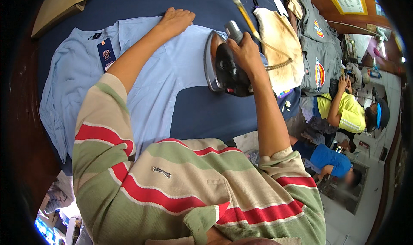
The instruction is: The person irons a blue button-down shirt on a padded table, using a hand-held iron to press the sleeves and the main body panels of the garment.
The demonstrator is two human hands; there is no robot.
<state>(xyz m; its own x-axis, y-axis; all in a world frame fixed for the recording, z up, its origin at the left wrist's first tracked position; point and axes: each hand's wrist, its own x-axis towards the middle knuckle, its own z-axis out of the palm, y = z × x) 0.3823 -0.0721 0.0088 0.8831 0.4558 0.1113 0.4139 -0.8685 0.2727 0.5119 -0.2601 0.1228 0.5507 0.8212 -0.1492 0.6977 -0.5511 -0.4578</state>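
- Shirt [159, 86], one, pale blue, lies spread on the dark blue ironing surface [206, 111]; I see it directly under both of my hands, with a dark hang tag [106, 53] at its collar, off to the left of my left hand.
- My left hand [177, 20] is open, palm down, fingers spread flat on the shirt's far edge.
- My right hand [246, 51] is closed around the handle of one iron [223, 66]; the iron's metal sole faces left and meets the shirt just beside that hand.
- One cord [241, 8] runs up and away from the iron, past my right hand.
- One scorched cream cloth [279, 47] lies just right of my right hand.
- Grey garments [316, 51] with badges sit in a pile further right; I cannot count them.
- Two other people are well right of my right hand: one in a yellow top [348, 111], one in a blue top [331, 157].
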